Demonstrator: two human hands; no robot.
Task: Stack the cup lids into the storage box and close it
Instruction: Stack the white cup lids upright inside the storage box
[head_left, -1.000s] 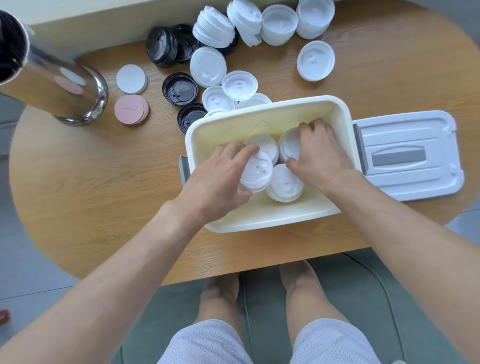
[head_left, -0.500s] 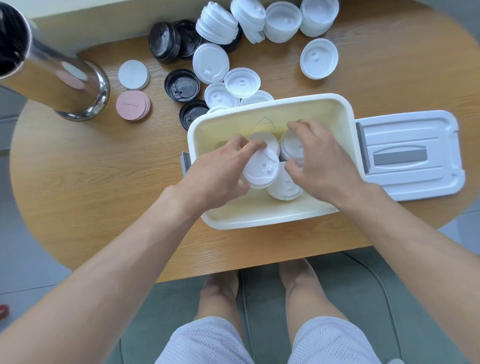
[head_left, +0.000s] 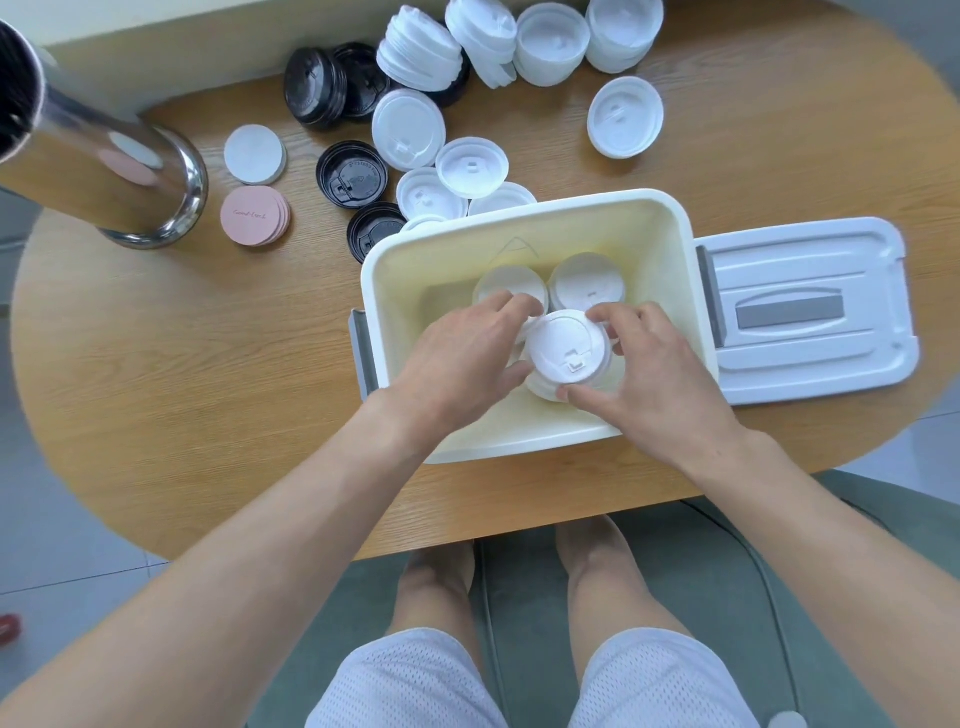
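Note:
The cream storage box (head_left: 670, 244) stands open on the wooden table. Inside it, both hands grip one stack of white cup lids (head_left: 566, 348): my left hand (head_left: 462, 358) on its left side, my right hand (head_left: 649, 369) on its right and front. Two more white lid stacks (head_left: 587, 283) sit at the back of the box. The box's white lid with a grey handle (head_left: 810, 312) lies flat to the right of the box. Loose white lids (head_left: 470, 166) and black lids (head_left: 350, 174) lie behind the box, with taller white stacks (head_left: 550, 44) at the table's far edge.
A steel cylinder (head_left: 104, 171) stands at the far left. White (head_left: 254, 154) and pink (head_left: 254, 215) round coasters lie beside it. A single white lid (head_left: 625, 117) sits apart at the back right. My knees are below the table's near edge.
My right hand left the back lid stack and came forward. Both hands now hold the front stack together, which sits nearer the box's middle and higher than before.

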